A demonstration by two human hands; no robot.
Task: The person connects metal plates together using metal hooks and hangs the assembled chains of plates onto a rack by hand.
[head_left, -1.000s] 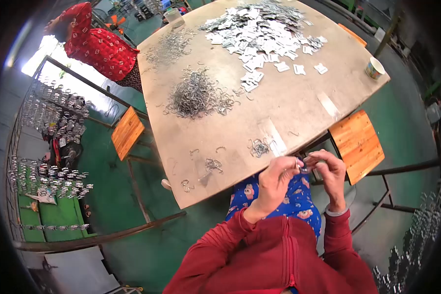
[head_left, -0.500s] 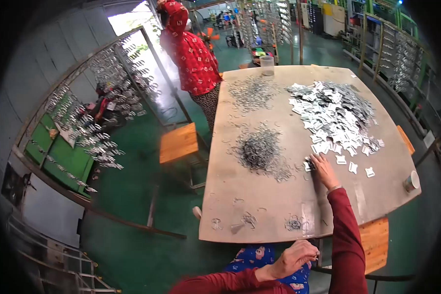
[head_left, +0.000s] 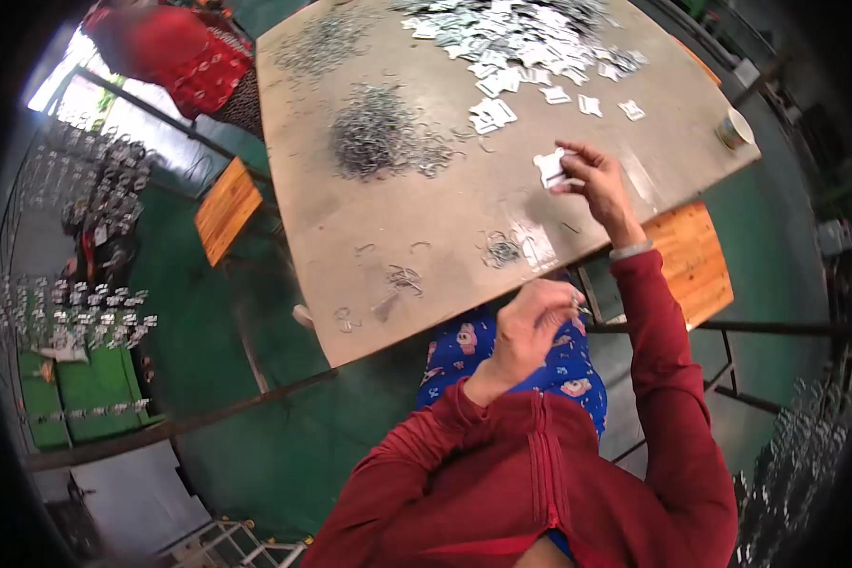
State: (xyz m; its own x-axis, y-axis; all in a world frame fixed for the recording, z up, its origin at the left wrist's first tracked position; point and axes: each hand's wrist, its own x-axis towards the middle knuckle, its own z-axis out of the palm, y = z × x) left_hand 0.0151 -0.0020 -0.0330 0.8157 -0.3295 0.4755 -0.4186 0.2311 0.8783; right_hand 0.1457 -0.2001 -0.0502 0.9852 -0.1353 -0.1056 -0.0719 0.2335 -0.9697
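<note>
My right hand (head_left: 604,189) is over the near right part of the table, pinching a flat white notched plate (head_left: 550,169) between thumb and fingers. Above my lap, just off the table's near edge, my left hand (head_left: 525,331) is closed in a pinch; something tiny shows at its fingertips, too small to name. Beyond my right hand, a few similar plates (head_left: 492,115) lie together in front of a large heap of plates (head_left: 530,43). A dark pile of small bent metal wire pieces (head_left: 374,133) lies left of them. A smaller cluster of wire pieces (head_left: 502,249) is near the table edge.
The brown-topped table (head_left: 331,222) also carries scattered wire pieces (head_left: 322,43) at the far left and a paper cup (head_left: 734,129) at the right corner. Wooden stools (head_left: 225,210) stand beside it. A person in red (head_left: 185,62) is at the far left, near racks of hanging metal parts.
My right hand has come back from the front of the plate heap towards me with a white plate in its fingers. My left hand stays pinched above my lap. The view has tipped downward.
</note>
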